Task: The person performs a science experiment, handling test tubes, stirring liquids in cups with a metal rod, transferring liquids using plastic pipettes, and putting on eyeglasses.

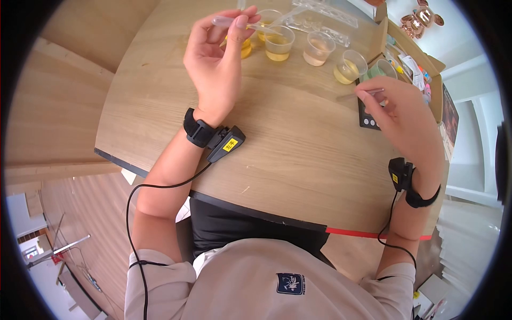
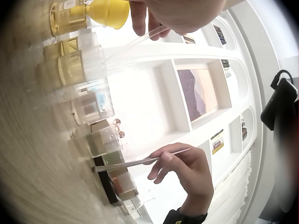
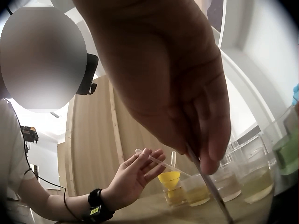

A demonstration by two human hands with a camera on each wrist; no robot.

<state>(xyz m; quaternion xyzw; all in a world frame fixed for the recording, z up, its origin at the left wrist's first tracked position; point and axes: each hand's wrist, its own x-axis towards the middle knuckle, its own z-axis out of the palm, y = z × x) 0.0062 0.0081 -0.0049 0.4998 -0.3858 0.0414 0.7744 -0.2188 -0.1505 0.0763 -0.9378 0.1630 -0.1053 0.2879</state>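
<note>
My left hand (image 1: 217, 66) is raised over the left part of the table and pinches a clear plastic dropper (image 1: 222, 21) between thumb and fingers. Its thin stem slants over a cup of pale yellow liquid (image 1: 277, 55). My right hand (image 1: 405, 109) pinches a slim greyish stick (image 2: 128, 164), its far end pointing down toward the tabletop. More clear cups stand in a row: one with pinkish liquid (image 1: 317, 57), one pale yellow (image 1: 346, 73), one green (image 1: 380, 69). A yellow funnel (image 3: 169, 177) sits over the leftmost cup, mostly hidden behind my left hand in the head view.
A black flat device with round buttons (image 1: 368, 118) lies under my right hand. Behind it is a cardboard box (image 1: 436, 96) of small supplies. A clear plastic rack (image 1: 325, 13) and a shiny copper-coloured figurine (image 1: 421, 20) are at the back.
</note>
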